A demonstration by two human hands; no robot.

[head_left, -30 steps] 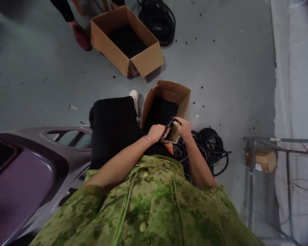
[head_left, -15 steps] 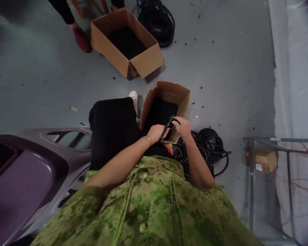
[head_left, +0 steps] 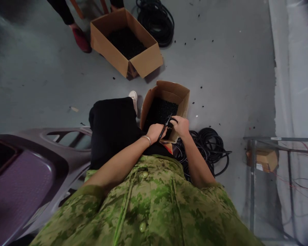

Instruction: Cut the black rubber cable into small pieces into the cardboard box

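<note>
co-worker [head_left: 79,36] cropped, box contents [head_left: 160,109] — perhaps pellets

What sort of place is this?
Probably a small workshop for cutting cable: a grey concrete floor strewn with black bits, two open brown cardboard boxes of small black pieces, and loose coils of black cable. The left hand holds dark scissors; the right hand holds a black cable end.

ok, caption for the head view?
Left hand with scissors, right hand with black tubing, over a cardboard box of black pieces.
</note>
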